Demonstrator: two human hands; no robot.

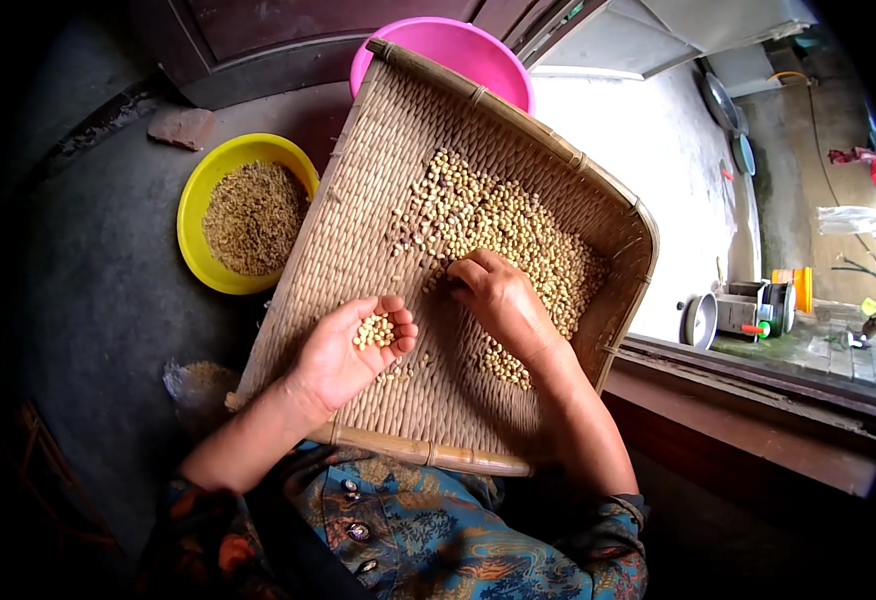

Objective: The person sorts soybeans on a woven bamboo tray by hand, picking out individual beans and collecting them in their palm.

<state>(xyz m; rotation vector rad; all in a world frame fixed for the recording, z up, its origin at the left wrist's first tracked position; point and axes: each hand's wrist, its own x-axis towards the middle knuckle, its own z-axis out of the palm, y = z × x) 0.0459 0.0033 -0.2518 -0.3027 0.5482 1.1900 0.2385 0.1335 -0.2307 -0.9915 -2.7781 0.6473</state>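
Note:
A woven winnowing basket (346, 235) with a bamboo rim rests tilted across my lap. Pale soybeans (538, 240) are spread over its right and upper part, with some darker ones at the left of the spread. My left hand (333, 360) is palm up and cupped around a small heap of soybeans (373, 331). Fingers bent together, my right hand (508, 300) reaches down at the near-left edge of the spread beans. Its fingertips are partly hidden, so what they pinch cannot be made out.
A yellow basin (193, 235) of brownish grains or bits stands on the floor at left. Behind the basket is a pink basin (458, 45). A brick (182, 127) and a clear plastic bag (201, 385) lie on the floor. A doorway sill (758, 390) runs along the right.

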